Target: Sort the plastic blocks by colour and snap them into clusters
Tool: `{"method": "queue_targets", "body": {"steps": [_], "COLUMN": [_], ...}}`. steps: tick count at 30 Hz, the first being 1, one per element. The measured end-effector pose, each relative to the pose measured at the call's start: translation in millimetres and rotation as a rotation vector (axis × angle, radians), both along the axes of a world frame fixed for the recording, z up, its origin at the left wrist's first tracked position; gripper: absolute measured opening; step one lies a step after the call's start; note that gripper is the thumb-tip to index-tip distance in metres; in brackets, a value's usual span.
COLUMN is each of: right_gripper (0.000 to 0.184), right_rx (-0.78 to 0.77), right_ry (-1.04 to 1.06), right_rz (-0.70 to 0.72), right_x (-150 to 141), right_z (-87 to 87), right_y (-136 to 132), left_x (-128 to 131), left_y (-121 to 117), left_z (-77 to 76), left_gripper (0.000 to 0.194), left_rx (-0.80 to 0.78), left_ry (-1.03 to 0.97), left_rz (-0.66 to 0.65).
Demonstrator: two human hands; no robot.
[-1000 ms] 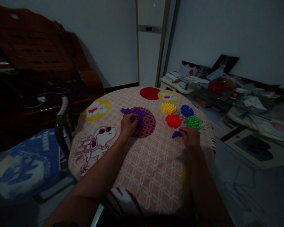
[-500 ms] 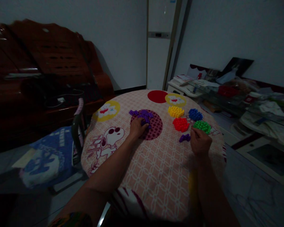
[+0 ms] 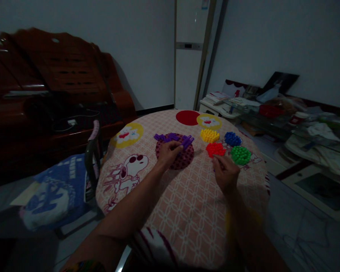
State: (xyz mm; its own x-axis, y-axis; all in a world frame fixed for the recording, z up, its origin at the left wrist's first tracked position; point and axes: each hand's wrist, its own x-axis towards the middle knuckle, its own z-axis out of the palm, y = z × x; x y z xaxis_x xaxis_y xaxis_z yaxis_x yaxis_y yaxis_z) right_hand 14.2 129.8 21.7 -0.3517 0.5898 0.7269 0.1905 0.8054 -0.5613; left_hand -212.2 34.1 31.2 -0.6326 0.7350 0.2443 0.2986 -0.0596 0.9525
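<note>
My left hand [image 3: 170,152] is closed on a few slim purple plastic pieces [image 3: 187,142], raised over the dark red printed circle [image 3: 184,162]. More purple pieces [image 3: 167,137] lie loose just behind its fingers. My right hand [image 3: 226,173] has its fingertips pinched together at the near edge of a red cluster [image 3: 214,149] of small knobbed pieces; whether anything is between them I cannot make out. It hides most of a small purple group. Similar yellow [image 3: 209,135], blue [image 3: 232,139] and green [image 3: 240,155] clusters stand close by.
A patterned cloth covers the round table [image 3: 184,211]. To the left are a chair [image 3: 92,158] with a blue cloth or bag and a wooden bench [image 3: 70,71]. A cluttered glass-topped cabinet [image 3: 260,121] stands at the right, a tall white unit [image 3: 188,75] behind.
My left hand has lifted purple pieces from the loose pile and moved slightly right. My right hand has shifted left from beside the green cluster to the red one, covering the small purple group.
</note>
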Motion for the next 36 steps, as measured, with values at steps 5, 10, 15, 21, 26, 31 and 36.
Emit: {"method": "queue_targets", "body": {"steps": [5,10,15,21,26,31,36], "right_gripper": [0.036,0.04,0.041,0.04,0.036,0.037,0.037], "right_rx": [-0.5,-0.825,-0.881,-0.809,-0.729,-0.773,-0.748], "right_ry": [0.069,0.177,0.221,0.174,0.227,0.315,0.319], "right_rz": [0.317,0.366,0.374,0.405,0.42,0.443,0.408], "right_x": [-25.2,-32.6,-29.1,-28.4,-26.3,-28.0,-26.9], "right_z": [5.0,13.1,15.1,13.0,15.6,18.1,20.9], "right_y": [-14.9,-17.8,-19.3,-19.0,-21.0,-26.5,-27.7], "left_x": [37.3,48.8,55.0,62.3,68.2,71.2,74.4], "left_y": [-7.6,-11.4,-17.6,-20.0,-19.3,-18.7,-21.7], "left_z": [10.5,10.5,17.2,19.3,16.3,14.8,22.1], "left_gripper": [0.03,0.037,0.042,0.043,0.042,0.042,0.04], "left_rx": [0.029,-0.001,-0.068,-0.087,-0.065,-0.006,-0.028], "left_ry": [-0.214,0.003,0.241,0.268,0.122,-0.067,0.098], "left_rz": [-0.303,-0.447,-0.522,-0.593,-0.576,-0.677,-0.524]}}
